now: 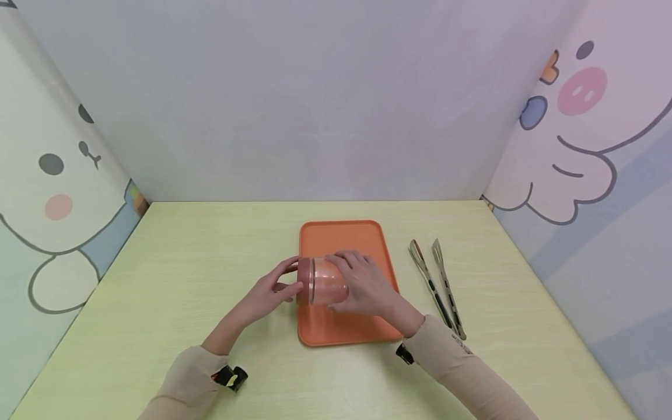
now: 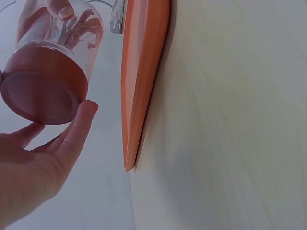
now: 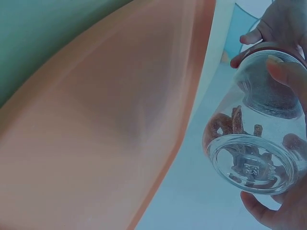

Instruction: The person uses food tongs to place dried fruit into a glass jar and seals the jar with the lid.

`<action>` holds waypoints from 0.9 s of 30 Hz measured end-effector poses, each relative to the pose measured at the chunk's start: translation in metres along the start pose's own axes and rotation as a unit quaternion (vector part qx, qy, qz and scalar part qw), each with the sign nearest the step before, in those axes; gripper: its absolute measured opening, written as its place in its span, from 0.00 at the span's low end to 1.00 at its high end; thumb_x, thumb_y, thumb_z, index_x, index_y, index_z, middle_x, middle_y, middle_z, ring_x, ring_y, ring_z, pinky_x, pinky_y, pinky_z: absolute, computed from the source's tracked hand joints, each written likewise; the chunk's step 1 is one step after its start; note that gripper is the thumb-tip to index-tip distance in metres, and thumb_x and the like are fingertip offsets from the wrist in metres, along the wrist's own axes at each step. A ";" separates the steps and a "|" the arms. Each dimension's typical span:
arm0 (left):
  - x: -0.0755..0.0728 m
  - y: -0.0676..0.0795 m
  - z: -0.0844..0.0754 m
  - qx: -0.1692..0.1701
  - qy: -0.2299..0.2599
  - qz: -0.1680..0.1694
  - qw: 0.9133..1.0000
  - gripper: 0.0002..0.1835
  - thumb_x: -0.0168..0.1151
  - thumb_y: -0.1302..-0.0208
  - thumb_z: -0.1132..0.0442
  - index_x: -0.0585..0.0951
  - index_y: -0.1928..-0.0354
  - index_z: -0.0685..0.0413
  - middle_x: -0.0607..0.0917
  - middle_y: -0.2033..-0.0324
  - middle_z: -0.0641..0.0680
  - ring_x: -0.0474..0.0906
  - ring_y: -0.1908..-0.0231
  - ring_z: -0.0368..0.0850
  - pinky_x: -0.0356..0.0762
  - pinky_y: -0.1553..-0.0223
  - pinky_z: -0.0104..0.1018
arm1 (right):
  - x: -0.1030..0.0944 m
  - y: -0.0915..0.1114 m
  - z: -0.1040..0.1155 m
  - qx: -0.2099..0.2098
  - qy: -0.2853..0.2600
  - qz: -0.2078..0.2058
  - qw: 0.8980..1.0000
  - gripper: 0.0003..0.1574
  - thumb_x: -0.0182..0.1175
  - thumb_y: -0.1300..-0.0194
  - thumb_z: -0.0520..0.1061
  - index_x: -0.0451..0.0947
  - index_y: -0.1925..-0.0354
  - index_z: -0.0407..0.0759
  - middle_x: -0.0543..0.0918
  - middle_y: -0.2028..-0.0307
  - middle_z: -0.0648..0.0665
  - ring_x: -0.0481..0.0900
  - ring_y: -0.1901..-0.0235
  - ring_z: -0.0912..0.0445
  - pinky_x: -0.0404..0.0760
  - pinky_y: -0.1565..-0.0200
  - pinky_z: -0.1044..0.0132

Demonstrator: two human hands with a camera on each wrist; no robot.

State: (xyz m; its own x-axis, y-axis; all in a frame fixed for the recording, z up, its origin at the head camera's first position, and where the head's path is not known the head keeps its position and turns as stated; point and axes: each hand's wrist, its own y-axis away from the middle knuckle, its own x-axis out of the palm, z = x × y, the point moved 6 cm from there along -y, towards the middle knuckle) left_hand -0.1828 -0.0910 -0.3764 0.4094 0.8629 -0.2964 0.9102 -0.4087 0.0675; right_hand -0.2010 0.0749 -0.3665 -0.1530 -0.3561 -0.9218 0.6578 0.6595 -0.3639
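A clear jar with a reddish-brown lid lies sideways in the air over the orange tray. My right hand grips the jar's body from the right, thumb and fingers on opposite sides. At the lid end, my left hand holds the lid's rim between thumb and fingers. The lid sits on the jar's mouth, its flat top turned toward the left wrist view. Several brown, knobbly pieces show through the glass near the base in the right wrist view.
Metal tongs with dark parts on their arms lie spread on the table, right of the tray. The pale yellow-green table meets a plain back wall. Cartoon-printed walls flank it on both sides.
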 end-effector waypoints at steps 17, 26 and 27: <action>0.001 -0.002 0.002 0.068 -0.018 0.033 0.997 0.38 0.61 0.44 0.65 0.52 0.35 0.51 0.61 0.41 0.64 0.70 0.51 0.58 0.75 0.59 0.35 | 0.000 0.001 -0.001 0.000 0.001 0.004 1.000 0.53 0.65 0.64 0.67 0.63 0.43 0.45 0.67 0.50 0.45 0.64 0.51 0.52 0.68 0.57 0.55; 0.003 0.001 -0.005 0.115 -0.040 0.042 0.992 0.41 0.63 0.47 0.68 0.50 0.35 0.55 0.56 0.38 0.61 0.65 0.47 0.59 0.73 0.58 0.46 | 0.001 0.001 -0.001 0.000 0.004 0.004 1.000 0.53 0.65 0.64 0.68 0.62 0.43 0.45 0.68 0.50 0.46 0.65 0.51 0.52 0.68 0.58 0.55; 0.003 0.002 -0.005 0.114 -0.041 0.042 0.992 0.42 0.63 0.48 0.68 0.50 0.35 0.57 0.55 0.38 0.62 0.65 0.47 0.59 0.73 0.58 0.47 | 0.001 0.001 -0.001 0.000 0.003 0.003 1.000 0.53 0.65 0.64 0.68 0.62 0.43 0.45 0.68 0.50 0.46 0.65 0.52 0.52 0.68 0.58 0.55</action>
State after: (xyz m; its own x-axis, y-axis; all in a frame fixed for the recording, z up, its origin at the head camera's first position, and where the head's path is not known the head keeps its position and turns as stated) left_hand -0.1796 -0.0876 -0.3724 0.4680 0.7995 -0.3766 0.8312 -0.5429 -0.1198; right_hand -0.2012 0.0756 -0.3675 -0.1538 -0.3478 -0.9249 0.6585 0.6618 -0.3584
